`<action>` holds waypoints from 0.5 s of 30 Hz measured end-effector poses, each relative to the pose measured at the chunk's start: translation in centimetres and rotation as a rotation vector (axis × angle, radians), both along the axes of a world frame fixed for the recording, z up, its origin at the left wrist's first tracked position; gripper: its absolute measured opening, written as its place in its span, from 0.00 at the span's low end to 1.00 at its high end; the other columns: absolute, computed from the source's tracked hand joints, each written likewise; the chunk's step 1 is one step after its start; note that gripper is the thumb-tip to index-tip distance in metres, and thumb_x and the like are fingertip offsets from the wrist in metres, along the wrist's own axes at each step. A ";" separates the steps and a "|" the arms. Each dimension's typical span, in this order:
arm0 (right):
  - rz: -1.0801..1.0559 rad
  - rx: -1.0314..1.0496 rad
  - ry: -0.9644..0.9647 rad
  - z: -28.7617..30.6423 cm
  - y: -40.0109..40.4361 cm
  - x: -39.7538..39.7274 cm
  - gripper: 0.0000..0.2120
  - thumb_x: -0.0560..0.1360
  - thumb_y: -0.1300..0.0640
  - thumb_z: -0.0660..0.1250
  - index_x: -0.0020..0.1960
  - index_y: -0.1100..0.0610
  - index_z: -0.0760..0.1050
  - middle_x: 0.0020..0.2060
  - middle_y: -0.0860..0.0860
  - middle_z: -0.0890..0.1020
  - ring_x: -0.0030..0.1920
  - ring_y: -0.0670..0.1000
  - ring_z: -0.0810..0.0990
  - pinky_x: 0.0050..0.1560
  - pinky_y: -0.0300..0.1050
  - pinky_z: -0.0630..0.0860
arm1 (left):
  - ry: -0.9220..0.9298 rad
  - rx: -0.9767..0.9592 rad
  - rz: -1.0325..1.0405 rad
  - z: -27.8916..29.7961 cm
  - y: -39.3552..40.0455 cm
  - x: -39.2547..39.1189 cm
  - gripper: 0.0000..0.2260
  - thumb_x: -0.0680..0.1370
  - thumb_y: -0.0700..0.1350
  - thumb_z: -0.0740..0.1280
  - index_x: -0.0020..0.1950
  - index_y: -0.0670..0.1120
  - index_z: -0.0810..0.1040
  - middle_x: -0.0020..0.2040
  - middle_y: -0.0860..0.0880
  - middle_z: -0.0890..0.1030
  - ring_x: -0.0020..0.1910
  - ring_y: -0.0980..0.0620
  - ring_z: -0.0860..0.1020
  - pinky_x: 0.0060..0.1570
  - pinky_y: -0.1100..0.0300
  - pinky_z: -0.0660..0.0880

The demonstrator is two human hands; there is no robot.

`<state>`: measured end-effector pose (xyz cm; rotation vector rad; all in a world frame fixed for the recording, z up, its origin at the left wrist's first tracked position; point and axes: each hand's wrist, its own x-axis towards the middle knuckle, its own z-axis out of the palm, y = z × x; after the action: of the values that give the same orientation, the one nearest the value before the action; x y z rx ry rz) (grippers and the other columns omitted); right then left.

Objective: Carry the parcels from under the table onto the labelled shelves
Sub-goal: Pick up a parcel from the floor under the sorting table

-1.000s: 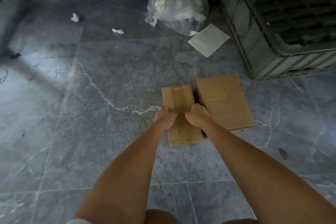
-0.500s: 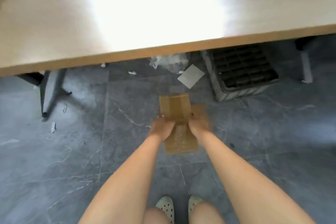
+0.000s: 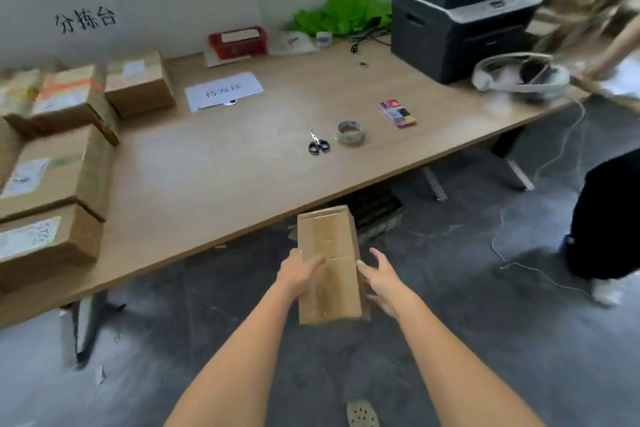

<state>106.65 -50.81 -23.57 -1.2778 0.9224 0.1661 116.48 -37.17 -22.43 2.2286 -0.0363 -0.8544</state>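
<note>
Cardboard parcel [image 3: 328, 263] (taped along its top) is held above the floor, just in front of the surface [image 3: 221, 163] edge, clasped between left hand [image 3: 299, 270] and right hand [image 3: 382, 279], fingers wrapped on its sides.

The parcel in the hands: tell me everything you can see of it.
The parcel is a plain brown cardboard box, oblong, taped shut along its top seam, with no label showing. It is held off the floor, in front of the table edge. The left hand and right hand press its long sides.
</note>
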 end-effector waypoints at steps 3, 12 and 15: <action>-0.076 0.065 -0.056 3.1 -0.1 -5.6 0.34 0.77 0.56 0.65 0.77 0.53 0.51 0.69 0.56 0.70 0.66 0.57 0.71 0.66 0.55 0.68 | -0.026 -0.084 -0.081 3.3 -0.2 -4.5 0.30 0.73 0.58 0.67 0.69 0.45 0.62 0.64 0.44 0.73 0.60 0.43 0.74 0.60 0.47 0.72; -0.419 -0.079 -0.222 10.9 0.1 -24.4 0.24 0.71 0.54 0.72 0.65 0.58 0.73 0.58 0.54 0.80 0.57 0.57 0.77 0.50 0.52 0.76 | 0.006 -0.246 -0.453 10.2 -5.6 -19.6 0.38 0.71 0.59 0.68 0.74 0.46 0.54 0.70 0.46 0.67 0.65 0.45 0.69 0.66 0.47 0.66; -0.572 -0.160 -0.242 13.1 -0.7 -31.2 0.28 0.70 0.53 0.74 0.68 0.54 0.69 0.61 0.52 0.78 0.61 0.57 0.75 0.62 0.57 0.73 | 0.051 -0.280 -0.580 12.3 -8.9 -26.1 0.40 0.72 0.61 0.66 0.75 0.49 0.50 0.72 0.48 0.65 0.64 0.47 0.68 0.63 0.49 0.66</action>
<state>75.41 -51.48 -10.45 -1.1007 1.0662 -0.5078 90.41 -46.10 -10.09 1.9457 -0.7616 -1.1273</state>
